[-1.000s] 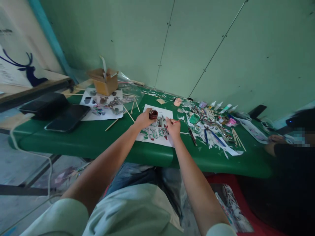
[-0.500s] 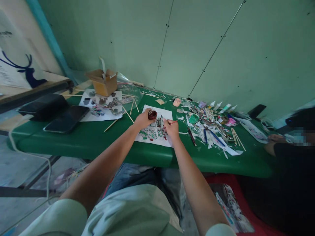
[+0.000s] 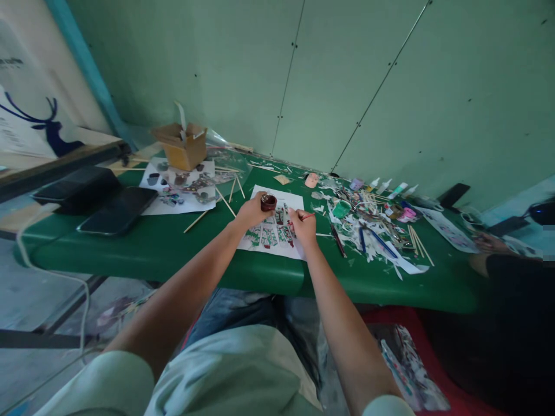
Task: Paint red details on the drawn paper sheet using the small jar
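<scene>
My left hand (image 3: 251,212) is closed around a small paint jar (image 3: 269,202) with dark red-brown inside, held over the top of a white sheet of paper (image 3: 284,249). My right hand (image 3: 303,226) pinches a thin red-handled paintbrush (image 3: 308,217) at the sheet's right side. Its tip is hidden by my fingers. On the sheet lie small pieces painted green and dark red (image 3: 269,236); their exact kind is too small to tell.
To the right lies a heap of white scraps with blue-handled pliers (image 3: 381,242), a green paint pot (image 3: 341,208) and small bottles (image 3: 384,185). Left are a cardboard box (image 3: 184,147), wooden sticks (image 3: 225,202) and a phone (image 3: 119,211). A co-worker's hand (image 3: 489,242) is at far right.
My hands, the jar and the brush stay almost in place. The co-worker at far right has shifted slightly to the right.
</scene>
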`<state>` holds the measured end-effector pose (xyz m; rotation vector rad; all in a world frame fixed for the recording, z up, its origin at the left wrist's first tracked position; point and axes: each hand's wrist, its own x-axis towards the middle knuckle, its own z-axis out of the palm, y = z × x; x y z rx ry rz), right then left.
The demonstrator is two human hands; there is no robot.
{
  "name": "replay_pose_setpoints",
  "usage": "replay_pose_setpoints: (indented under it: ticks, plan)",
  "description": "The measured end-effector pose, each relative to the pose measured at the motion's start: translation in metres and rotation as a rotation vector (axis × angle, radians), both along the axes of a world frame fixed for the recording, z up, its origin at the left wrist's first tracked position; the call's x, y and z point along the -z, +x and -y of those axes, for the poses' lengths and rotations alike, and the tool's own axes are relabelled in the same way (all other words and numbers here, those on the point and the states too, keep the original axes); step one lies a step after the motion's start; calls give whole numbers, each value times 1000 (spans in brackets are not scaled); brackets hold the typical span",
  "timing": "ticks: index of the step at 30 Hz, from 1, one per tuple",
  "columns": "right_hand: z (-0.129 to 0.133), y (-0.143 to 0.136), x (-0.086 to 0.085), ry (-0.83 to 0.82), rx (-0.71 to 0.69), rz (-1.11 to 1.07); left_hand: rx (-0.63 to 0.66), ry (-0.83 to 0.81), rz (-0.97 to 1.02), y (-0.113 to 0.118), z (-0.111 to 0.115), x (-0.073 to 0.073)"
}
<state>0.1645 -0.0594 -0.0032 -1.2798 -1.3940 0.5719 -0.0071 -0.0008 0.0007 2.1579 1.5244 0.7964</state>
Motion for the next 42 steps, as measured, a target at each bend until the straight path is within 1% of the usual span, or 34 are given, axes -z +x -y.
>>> replay_pose_setpoints:
  ticks: [4,9,14,18,23,28,33,38,42]
  plan:
    - [3,0,-3,25,-3,47,-4,1,-6,0,0,-1]
    - [3,1,-4,14,22,41,-5,1,-1,0,1,-1]
    - [2,0,-3,21,-10,41,0,5,4,0,1,-2]
    - [0,0,-1,4,-36,91,-4,-2,11,0,2,-2]
    - [-1,1,0,-3,-8,92,-5,5,6,0,2,-1]
    - [0,0,0,6,-33,87,-4,7,4,0,1,-1]
    - [1,0,-1,7,-6,100,-12,-13,-13,0,1,-2]
    - [0,0,-1,8,-32,96,-11,-4,-10,0,1,-2]
    - [0,0,0,13,-12,119,2,-2,-1,0,1,-2]
